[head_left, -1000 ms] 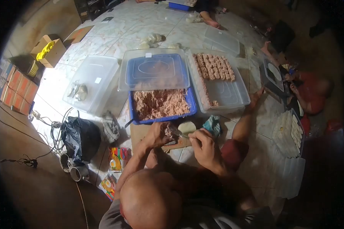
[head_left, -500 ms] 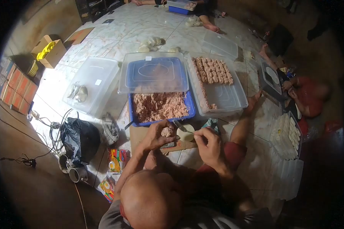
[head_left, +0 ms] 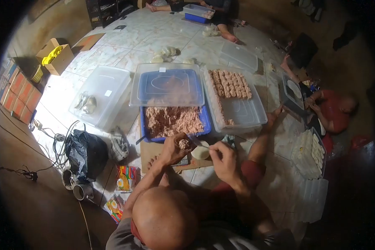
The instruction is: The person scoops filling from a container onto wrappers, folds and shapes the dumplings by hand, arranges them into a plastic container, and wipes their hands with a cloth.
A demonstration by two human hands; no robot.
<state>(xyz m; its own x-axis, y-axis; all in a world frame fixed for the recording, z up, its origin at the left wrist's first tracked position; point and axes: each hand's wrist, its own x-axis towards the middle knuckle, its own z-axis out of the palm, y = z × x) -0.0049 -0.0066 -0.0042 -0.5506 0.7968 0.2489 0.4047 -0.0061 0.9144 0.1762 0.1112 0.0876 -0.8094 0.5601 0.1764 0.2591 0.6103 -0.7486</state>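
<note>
My left hand is curled around a small lump of pinkish minced filling, in front of a blue tub. Between the fingers of my right hand is a thin metal utensil, its tip reaching toward the lump. Beneath the utensil, a pale round stack sits on cardboard. Loose minced filling fills the open front of the tub, and a clear lid covers its back. Right of the tub, a clear container holds rows of shaped pieces.
Another clear container lies at the left, with a black bag and a cup below it. Noodle packets lie near my left arm. A co-worker sits at the right beside a filled box.
My left hand has gone from open-fingered around the lump half a second ago to curled closer. The utensil remains in my right hand. The view has shifted slightly, with the containers lower in the frame.
</note>
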